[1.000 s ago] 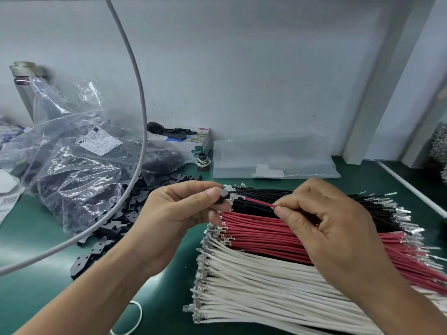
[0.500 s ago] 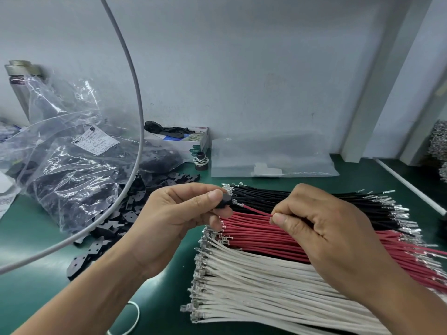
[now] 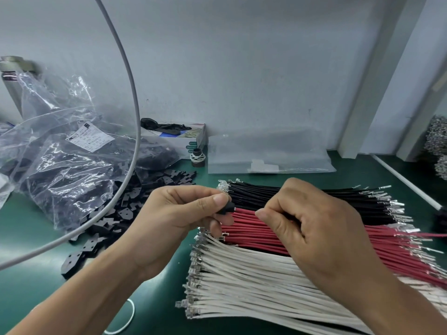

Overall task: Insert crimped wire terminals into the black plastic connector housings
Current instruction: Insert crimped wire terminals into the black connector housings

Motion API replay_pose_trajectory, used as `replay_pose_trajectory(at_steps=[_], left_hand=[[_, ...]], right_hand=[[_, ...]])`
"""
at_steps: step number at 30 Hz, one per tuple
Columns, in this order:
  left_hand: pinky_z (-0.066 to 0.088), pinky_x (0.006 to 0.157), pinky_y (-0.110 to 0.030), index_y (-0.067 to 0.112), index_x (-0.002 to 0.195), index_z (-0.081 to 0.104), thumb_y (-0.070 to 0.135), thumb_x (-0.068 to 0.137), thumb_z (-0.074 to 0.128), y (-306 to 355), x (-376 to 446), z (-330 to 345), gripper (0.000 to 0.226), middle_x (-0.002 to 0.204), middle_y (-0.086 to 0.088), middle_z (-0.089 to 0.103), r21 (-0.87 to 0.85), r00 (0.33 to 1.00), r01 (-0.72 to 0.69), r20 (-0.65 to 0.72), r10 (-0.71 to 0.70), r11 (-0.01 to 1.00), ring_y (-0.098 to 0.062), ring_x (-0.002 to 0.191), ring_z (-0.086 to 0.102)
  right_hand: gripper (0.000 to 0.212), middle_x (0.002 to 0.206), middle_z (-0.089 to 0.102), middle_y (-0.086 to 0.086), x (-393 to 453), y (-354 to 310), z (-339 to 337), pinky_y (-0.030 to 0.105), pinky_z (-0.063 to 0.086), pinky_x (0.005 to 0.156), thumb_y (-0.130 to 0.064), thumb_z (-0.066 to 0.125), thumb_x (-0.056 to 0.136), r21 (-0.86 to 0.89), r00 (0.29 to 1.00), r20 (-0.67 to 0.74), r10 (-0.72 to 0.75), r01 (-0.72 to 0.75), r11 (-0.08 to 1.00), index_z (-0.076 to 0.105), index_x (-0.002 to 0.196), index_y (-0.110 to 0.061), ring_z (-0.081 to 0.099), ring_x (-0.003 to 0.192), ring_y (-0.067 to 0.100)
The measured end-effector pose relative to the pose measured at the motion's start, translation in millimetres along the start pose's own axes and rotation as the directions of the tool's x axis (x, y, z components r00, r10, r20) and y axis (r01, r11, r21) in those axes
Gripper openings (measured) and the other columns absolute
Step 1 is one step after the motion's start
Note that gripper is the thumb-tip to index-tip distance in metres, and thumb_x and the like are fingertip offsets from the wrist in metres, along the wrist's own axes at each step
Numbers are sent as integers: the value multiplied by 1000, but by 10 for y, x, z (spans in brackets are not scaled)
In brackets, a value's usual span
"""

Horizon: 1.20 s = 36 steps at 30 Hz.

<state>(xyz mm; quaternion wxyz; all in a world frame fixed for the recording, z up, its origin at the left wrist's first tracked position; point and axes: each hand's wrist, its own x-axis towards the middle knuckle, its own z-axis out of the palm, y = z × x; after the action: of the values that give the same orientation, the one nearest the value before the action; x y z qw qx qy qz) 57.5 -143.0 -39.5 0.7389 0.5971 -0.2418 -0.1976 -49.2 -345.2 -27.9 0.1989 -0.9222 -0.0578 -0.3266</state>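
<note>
A: What is seen of the room?
B: A green counter [image 3: 29, 281] is set against a pale wall [image 3: 242, 68].

A: And the housing [image 3: 227, 207]?
B: Small and black, it is pinched in the left hand [image 3: 179, 221], above the red wires [image 3: 254, 228]. A red wire is gripped by the right hand [image 3: 312, 228] just beside the housing.

A: Counts?
B: Three wire bundles are laid out: black wires [image 3: 261, 193] behind the red wires, white wires [image 3: 242, 281] in front. Loose housings, too many to count, lie left of them by one bag [image 3: 60, 170].

Black housing [image 3: 228, 209] pinched above the red wires [image 3: 254, 232], terminal seemingly inserted.
</note>
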Motion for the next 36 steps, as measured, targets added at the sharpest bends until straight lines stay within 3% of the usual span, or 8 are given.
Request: replay_pose_trajectory(at_steps=[3, 7, 10, 13, 21, 28, 33, 36], left_hand=[[57, 66, -25, 2, 95, 81, 21, 74, 90, 10, -2, 28, 31, 86, -24, 76, 39, 999, -30, -16, 30, 999, -30, 70, 66], [63, 78, -33, 19, 106, 81, 20, 69, 90, 20, -41, 72, 38, 96, -12, 79, 279, 969, -236, 2, 245, 931, -29, 85, 76], [62, 62, -39, 21, 93, 83, 26, 69, 88, 7, -37, 66, 25, 77, -10, 78, 429, 959, -258, 8, 282, 866, -30, 63, 71], [57, 56, -26, 14, 87, 83, 25, 68, 85, 9, -30, 87, 22, 71, -12, 76, 347, 973, -213, -6, 229, 913, -21, 53, 66], [57, 56, -24, 8, 87, 83, 19, 70, 84, 5, -40, 113, 20, 72, -16, 76, 258, 986, -159, -1, 165, 953, -20, 50, 66], [58, 56, -22, 4, 90, 82, 10, 67, 84, -26, 26, 61, 24, 73, -16, 77, 225, 988, -100, -95, 124, 969, -20, 52, 68], [55, 56, -19, 1, 90, 81, 4, 66, 85, -52, 55, -9, 25, 72, -18, 76, 171, 988, -64, -126, 87, 983, -18, 53, 67], [49, 48, -18, 10, 87, 83, 14, 67, 88, -69, 71, -26, 21, 67, -13, 75, 252, 986, -57, -140, 95, 966, -16, 47, 63]], right_hand=[[30, 78, 50, -16, -4, -26, 56, 30, 47, 51, -52, 44, 98, -18, 1000, -13, -4, 4, 1000, 57, 78, -34, 51, 62, 8], [38, 83, 54, -14, -9, 30, 80, 31, 46, 60, -61, 40, 99, 69, 995, 42, 89, -92, 993, 60, 80, -35, 56, 75, 9], [35, 86, 58, -15, -24, 52, 77, 30, 47, 62, -65, 46, 93, 119, 995, 59, 83, -90, 989, 62, 79, -36, 58, 79, 9], [33, 81, 57, -13, -21, 43, 89, 34, 48, 61, -62, 47, 90, 109, 998, 52, 43, -48, 993, 62, 78, -35, 57, 75, 11], [31, 77, 53, -13, -21, 6, 147, 31, 46, 58, -55, 51, 93, 163, 1000, 11, 1, -3, 987, 62, 76, -32, 56, 72, 13], [15, 84, 54, -14, 11, -16, -42, 30, 45, 59, -40, 70, 86, -161, 986, -114, -124, 105, 981, 73, 80, -27, 50, 78, 11], [32, 94, 58, -22, -69, -186, 125, 24, 46, 73, -63, 51, 89, -106, 939, 342, -28, 69, 992, 69, 102, -40, 50, 94, 1], [24, 100, 57, -26, -75, -169, 152, 20, 43, 81, -61, 58, 89, -30, 924, 379, 49, -41, 999, 67, 104, -44, 47, 102, -6]])
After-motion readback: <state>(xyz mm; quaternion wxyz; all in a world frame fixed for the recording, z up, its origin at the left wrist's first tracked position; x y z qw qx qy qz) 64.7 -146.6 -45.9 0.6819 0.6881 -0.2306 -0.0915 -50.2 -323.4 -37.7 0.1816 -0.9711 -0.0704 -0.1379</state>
